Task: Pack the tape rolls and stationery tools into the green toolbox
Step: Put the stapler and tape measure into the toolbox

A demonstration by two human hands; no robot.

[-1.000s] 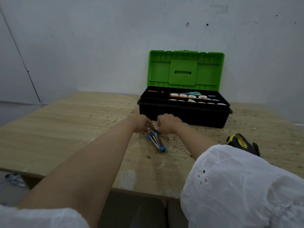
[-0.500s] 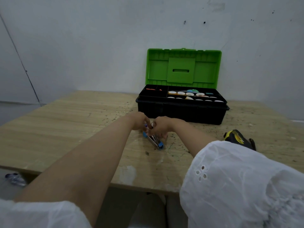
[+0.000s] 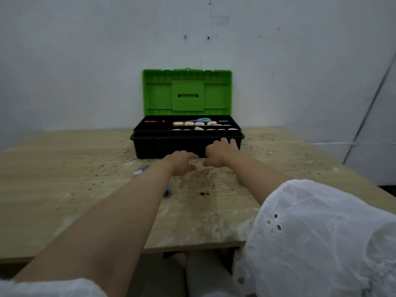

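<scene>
At toolbox point(image 3: 154, 146) front, R hand point(image 3: 220, 153) splayed.

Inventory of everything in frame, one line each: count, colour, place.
toolbox: one, black base, green lid open, far middle of table.
tape rolls: several, white and yellow, in the toolbox tray right of centre; exact count unclear.
orange item: one, orange, back-left tray compartment; too small to identify.
blue-green item: one, in the tray behind the rolls.
small blurred object: one, white and blue, on table left of left hand.
blue tip: one, blue, beside left forearm.
table: one, light wood, speckled.
wall: one, grey-white, behind.
sleeves: two, white, bottom.
left hand: before toolbox; grip unclear.
right hand: fingers against toolbox front.
</scene>
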